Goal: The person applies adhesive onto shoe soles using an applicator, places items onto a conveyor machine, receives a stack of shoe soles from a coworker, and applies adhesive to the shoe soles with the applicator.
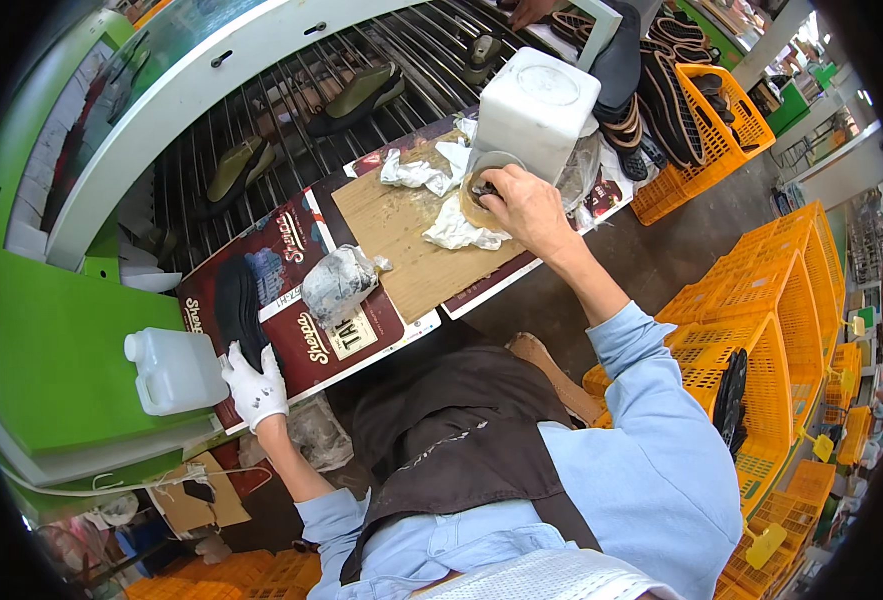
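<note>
My left hand [256, 390], in a white glove with dark smudges, grips the near end of a black shoe sole [237, 295] lying on dark red printed cardboard [283, 255]. My bare right hand [529, 208] reaches into a round translucent cup [480, 207]. Its fingers are closed around something dark at the cup, too small and covered to make out. Crumpled white paper [461, 228] lies beside the cup on a stained brown cardboard sheet [401, 240]. Between my hands sits a grey-smeared, wrapped lump [339, 285].
A white square canister [541, 105] stands just beyond the cup. At my left is a translucent jug [176, 370]. Olive shoes [359, 98] rest on a rack of metal rollers [291, 120] ahead. Yellow crates [751, 340] stack up on the right; another person's hand [531, 12] shows far off.
</note>
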The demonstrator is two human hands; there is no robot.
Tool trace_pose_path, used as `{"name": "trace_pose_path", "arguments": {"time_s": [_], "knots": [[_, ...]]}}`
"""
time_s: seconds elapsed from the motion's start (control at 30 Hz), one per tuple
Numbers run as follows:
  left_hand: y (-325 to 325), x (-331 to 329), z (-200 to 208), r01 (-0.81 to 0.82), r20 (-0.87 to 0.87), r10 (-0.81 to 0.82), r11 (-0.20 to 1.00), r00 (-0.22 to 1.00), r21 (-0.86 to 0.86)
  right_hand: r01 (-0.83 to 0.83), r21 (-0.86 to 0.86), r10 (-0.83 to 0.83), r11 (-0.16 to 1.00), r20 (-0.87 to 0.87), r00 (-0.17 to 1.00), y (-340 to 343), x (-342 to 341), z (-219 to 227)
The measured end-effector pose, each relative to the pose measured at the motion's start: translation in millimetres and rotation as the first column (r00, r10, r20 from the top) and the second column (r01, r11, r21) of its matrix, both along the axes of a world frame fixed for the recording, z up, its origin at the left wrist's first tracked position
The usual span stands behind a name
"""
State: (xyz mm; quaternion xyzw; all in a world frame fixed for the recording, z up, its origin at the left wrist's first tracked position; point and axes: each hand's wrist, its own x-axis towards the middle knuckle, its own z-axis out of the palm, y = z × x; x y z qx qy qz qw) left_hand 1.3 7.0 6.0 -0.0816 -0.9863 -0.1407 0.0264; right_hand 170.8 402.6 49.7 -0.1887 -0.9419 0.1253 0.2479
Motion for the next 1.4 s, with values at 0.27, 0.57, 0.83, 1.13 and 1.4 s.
{"name": "trace_pose_path", "arguments": {"time_s": [0.27, 0.57, 0.83, 1.13, 1.4], "knots": [[-4, -4, 1, 0.041, -0.026, -0.041, 0.999, 0.999, -0.005, 0.030, 0.020, -0.030, 0.999, 0.024, 0.999, -2, 1, 3], [-7, -11, 16, 0.066, -0.114, -0.063, 0.998, 0.992, 0.019, 0.008, -0.279, -0.077, 0.960, -0.238, 0.968, 6, 8, -4], [-17, -27, 37, 0.073, -0.051, -0.066, 0.983, 0.997, 0.167, -0.107, -0.575, -0.168, 0.811, -0.404, 0.899, 14, 17, -21], [-36, -43, 38, -0.334, 0.442, -0.072, 0.549, 0.894, 0.766, -0.229, -0.662, -0.201, 0.714, -0.507, 0.838, 11, 17, -28], [-43, -51, 33, -0.790, 0.574, -0.571, -0.249, 0.587, 0.560, -0.131, -0.593, -0.171, 0.795, -0.426, 0.889, 7, 14, -32]]}}
